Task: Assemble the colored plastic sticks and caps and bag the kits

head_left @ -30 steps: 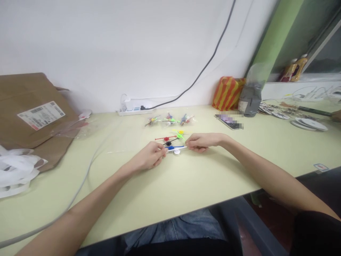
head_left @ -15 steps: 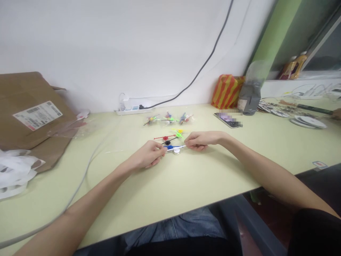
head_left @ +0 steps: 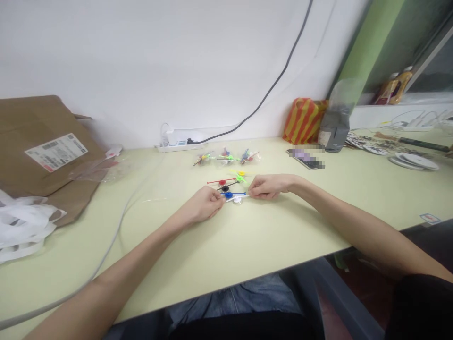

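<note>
On the pale green table (head_left: 247, 236) my left hand (head_left: 203, 206) and my right hand (head_left: 269, 185) pinch opposite ends of a thin white stick with a round white disc (head_left: 237, 199) at its middle. Just behind it lie similar small stick-and-disc toys: a blue one (head_left: 229, 194), a black one (head_left: 225, 188), a red one (head_left: 221, 182) and a yellow-green one (head_left: 240, 176). Both hands have fingers closed in a pinch.
Three small clear bags of coloured toys (head_left: 226, 157) lie further back, before a white power strip (head_left: 175, 145). A brown cardboard package (head_left: 38, 146) and white bags (head_left: 24, 226) are at left, a grey cable (head_left: 106, 250) crosses the table, a phone (head_left: 307, 160) and striped bag (head_left: 304, 121) at right.
My two hands have drawn slightly closer together around the white stick toy. The view has shifted a little.
</note>
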The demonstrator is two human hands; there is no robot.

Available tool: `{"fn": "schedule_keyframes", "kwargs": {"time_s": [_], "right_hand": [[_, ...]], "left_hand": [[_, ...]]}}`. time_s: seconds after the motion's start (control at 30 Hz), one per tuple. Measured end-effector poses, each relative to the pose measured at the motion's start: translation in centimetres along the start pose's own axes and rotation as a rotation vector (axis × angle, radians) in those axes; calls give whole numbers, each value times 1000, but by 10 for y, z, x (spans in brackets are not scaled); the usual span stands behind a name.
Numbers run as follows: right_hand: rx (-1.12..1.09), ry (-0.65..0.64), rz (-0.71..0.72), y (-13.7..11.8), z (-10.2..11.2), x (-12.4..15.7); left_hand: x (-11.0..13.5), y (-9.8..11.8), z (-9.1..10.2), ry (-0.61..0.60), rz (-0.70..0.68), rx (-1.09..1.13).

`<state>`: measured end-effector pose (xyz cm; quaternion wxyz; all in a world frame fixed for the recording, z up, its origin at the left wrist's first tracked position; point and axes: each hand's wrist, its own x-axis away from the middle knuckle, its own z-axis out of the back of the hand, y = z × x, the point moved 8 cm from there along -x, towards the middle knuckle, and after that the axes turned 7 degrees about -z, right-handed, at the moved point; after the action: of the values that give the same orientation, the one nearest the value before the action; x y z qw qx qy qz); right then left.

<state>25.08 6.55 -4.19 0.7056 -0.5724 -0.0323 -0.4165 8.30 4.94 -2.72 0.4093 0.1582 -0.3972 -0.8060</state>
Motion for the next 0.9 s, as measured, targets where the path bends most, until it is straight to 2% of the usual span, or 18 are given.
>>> {"fn": "schedule_keyframes", "kwargs": {"time_s": [0.23,0.37,0.47,0.63,0.77,0.9], "right_hand": [[-34,-6,-34,10,-1,-3],[-96,-8,20,8,-1,2],[-56,41,63,0,0,8],[62,237,123,-18,10,20],[150,424,275,-41,17,34],[311,712,404,-57,22,44]], "left_hand": [[0,0,-2,40,-17,-11],[3,-9,-1,20,43,79],[5,-12,0,16,81,125],[6,-8,0,-10,84,136],[6,-7,-1,-27,69,146],[6,-7,-1,-38,43,136]]}}
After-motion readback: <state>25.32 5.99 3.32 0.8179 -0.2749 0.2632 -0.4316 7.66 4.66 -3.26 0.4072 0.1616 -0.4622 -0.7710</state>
